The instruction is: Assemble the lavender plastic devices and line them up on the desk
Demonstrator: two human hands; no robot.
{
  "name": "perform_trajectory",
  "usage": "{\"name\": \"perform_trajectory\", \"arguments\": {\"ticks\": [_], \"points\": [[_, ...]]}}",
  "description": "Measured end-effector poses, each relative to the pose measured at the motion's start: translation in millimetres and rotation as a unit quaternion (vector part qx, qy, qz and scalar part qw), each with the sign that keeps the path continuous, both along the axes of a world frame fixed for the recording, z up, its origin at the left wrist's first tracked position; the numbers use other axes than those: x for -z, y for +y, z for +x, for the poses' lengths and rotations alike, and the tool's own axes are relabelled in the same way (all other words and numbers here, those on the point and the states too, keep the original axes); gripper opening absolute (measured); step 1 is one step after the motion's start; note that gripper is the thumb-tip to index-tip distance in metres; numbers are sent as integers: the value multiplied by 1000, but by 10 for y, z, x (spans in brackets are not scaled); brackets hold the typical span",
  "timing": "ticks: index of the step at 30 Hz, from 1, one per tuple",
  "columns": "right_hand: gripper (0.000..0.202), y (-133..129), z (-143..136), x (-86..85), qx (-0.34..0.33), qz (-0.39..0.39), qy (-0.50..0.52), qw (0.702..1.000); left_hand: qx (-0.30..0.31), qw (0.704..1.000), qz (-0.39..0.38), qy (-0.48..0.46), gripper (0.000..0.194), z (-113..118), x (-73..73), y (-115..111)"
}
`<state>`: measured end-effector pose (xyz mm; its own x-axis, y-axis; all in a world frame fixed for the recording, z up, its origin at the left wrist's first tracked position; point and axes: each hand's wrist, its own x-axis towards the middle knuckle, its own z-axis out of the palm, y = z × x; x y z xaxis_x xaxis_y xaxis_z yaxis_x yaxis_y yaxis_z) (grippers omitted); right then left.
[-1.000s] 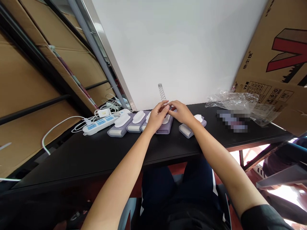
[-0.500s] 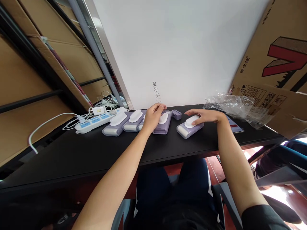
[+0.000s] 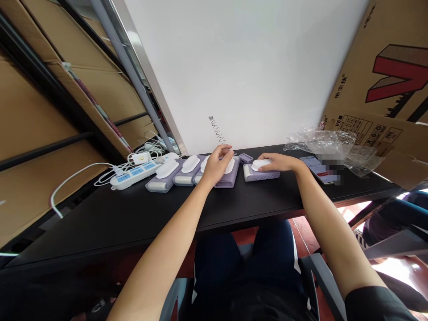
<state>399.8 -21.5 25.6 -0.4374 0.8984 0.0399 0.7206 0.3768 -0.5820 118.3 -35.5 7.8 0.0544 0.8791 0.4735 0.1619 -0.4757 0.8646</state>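
My right hand (image 3: 276, 162) has its fingers round a white oval brush (image 3: 257, 165) on top of a purple plastic box (image 3: 262, 176). That box lies on the black table, its long side facing me. My left hand (image 3: 216, 166) is over another purple box (image 3: 228, 182), its fingers curled close to the thumb near the box's far edge. Whether anything small is between them, I cannot make out. A white oval piece on that box is partly covered by the hand. Between the two boxes, further back, lies a small purple rectangular frame (image 3: 246, 158).
To the left, more purple boxes (image 3: 158, 185) with white oval tops stand in a row beside a white power strip (image 3: 137, 173) with tangled cables. A phone (image 3: 317, 168) and crumpled clear plastic (image 3: 321, 141) lie on the right. Behind rise a white board (image 3: 247, 80) and a cardboard box (image 3: 377, 116).
My right hand has closed in on the white brush, and the box under it has turned and shifted slightly left. The phone now shows more fully. My left hand has barely moved.
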Motion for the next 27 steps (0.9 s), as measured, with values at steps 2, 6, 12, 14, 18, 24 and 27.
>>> {"name": "perform_trajectory", "arguments": {"ticks": [2, 6, 12, 14, 18, 24, 27], "points": [[43, 7, -1, -1, -20, -5, 20, 1000, 18, 1000, 0, 7, 36, 6, -4, -12], [40, 50, -15, 27, 16, 41, 96, 994, 56, 998, 2, 23, 50, 20, -4, -30], [51, -49, -316, 92, 16, 260, 184, 948, 135, 991, 1, 25, 73, 28, 44, -30], [50, -100, -448, 110, -17, 298, 156, 942, 153, 988, 6, 26, 73, 38, 53, -40], [42, -82, -532, 104, 0, 322, 144, 936, 113, 993, 27, 7, 59, 64, 34, -65], [22, 230, -624, -74, 179, 180, -22, 967, 7, 998, 53, -16, 40, 50, 56, 1], [48, 378, -840, -175, 165, 29, -138, 976, -5, 998, 58, 10, 28, 23, 98, 41]]}}
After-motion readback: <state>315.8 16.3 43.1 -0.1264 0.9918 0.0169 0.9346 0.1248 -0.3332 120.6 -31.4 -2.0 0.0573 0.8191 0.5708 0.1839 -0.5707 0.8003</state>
